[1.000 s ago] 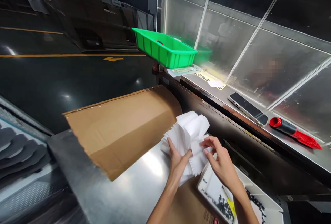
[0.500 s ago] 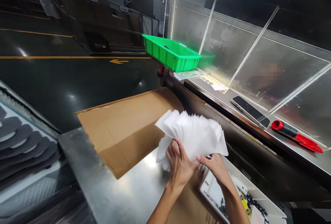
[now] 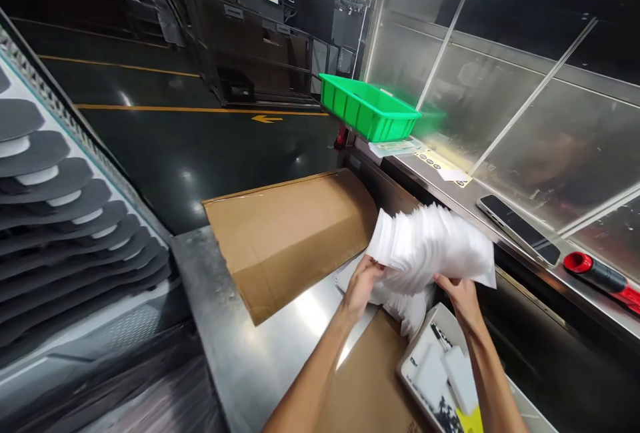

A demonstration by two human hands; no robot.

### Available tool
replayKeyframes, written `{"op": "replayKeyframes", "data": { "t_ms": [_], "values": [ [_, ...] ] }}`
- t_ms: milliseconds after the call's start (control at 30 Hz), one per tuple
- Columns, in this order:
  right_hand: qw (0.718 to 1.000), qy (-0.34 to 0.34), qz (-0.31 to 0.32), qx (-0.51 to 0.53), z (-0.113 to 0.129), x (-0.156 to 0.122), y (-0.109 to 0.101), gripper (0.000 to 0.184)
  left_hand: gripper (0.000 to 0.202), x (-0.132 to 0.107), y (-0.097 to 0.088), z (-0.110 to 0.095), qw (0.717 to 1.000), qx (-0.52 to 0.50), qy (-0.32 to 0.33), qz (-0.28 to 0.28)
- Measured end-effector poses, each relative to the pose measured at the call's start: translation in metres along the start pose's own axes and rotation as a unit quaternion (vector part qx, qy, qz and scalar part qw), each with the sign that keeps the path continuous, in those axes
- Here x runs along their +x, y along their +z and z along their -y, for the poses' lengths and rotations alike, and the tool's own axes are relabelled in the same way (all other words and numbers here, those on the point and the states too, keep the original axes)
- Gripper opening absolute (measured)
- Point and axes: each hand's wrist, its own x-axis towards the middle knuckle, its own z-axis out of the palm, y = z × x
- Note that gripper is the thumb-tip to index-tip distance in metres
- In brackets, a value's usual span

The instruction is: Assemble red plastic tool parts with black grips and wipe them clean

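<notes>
A thick fanned stack of thin white sheets [image 3: 430, 249] is held above the steel table [image 3: 250, 353], between both my hands. My left hand [image 3: 361, 286] grips its lower left corner, fingers closed under the sheets. At the stack's right underside, my right hand [image 3: 463, 296] is closed on it. More white sheets hang down beneath the stack. A brown cardboard sheet [image 3: 290, 236] curves up just left of the stack.
A white tray [image 3: 440, 369] with small parts lies below my right hand, beside a flat cardboard piece [image 3: 370, 386]. On the steel shelf are a green bin [image 3: 367, 113], a phone [image 3: 517, 227] and a red-and-black tool [image 3: 600, 279]. Dark insoles [image 3: 60, 219] lie stacked at left.
The white stack has been turned and raised to the right, fanning out more flatly. Both hands shifted right with it. The camera swung so the insoles at left show more.
</notes>
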Motion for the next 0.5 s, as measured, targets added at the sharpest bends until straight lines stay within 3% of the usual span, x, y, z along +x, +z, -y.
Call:
{"op": "replayKeyframes", "data": {
  "t_ms": [100, 200, 400, 500],
  "values": [
    [0.997, -0.067, 0.002, -0.050, 0.005, 0.036, 0.012, 0.049, 0.027, 0.025, -0.015, -0.003, 0.999, -0.040, -0.013, -0.009],
    [0.987, -0.125, 0.021, -0.099, 0.003, 0.058, 0.031, 0.042, 0.028, 0.044, -0.036, -0.004, 0.997, -0.060, -0.050, -0.014],
    [0.940, -0.246, 0.121, -0.201, -0.005, 0.057, 0.055, 0.040, 0.048, 0.063, -0.089, -0.010, 0.981, -0.046, -0.186, 0.025],
    [0.907, -0.293, 0.177, -0.244, -0.017, 0.053, 0.063, 0.047, 0.055, 0.075, -0.111, -0.015, 0.976, -0.005, -0.216, 0.039]
  ]
}}
